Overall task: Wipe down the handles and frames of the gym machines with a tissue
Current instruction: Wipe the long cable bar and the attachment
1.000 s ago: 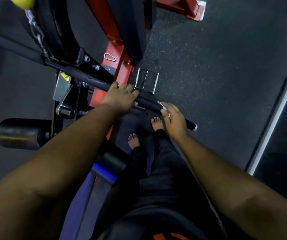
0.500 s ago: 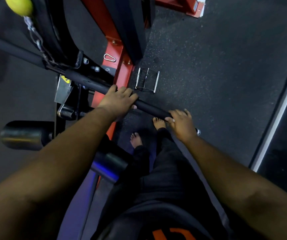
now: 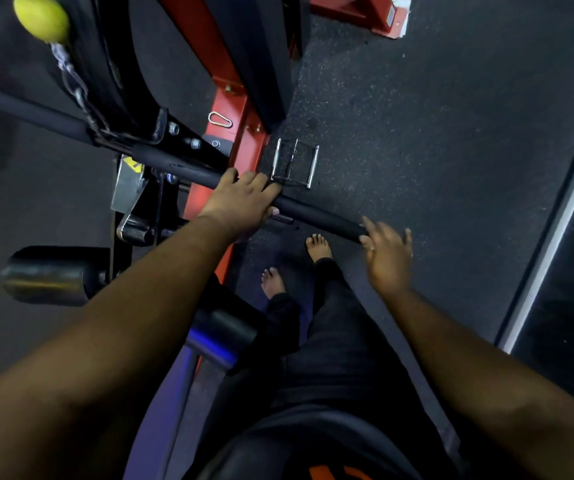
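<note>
The black pull-down bar (image 3: 160, 157) was seen running from far left to near right across the red machine frame (image 3: 240, 133). The left hand (image 3: 240, 202) was curled over the bar near its middle, thumb underneath. The right hand (image 3: 387, 254) was at the bar's right end, fingers spread and only lightly bent, touching the tip; whether a tissue was held could not be told. A yellow label (image 3: 132, 164) on a metal plate was noted, its writing unreadable. A chrome handle (image 3: 294, 168) lay on the rubber floor (image 3: 434, 116) just beyond the bar. Orange marks on the dark clothing were illegible.
</note>
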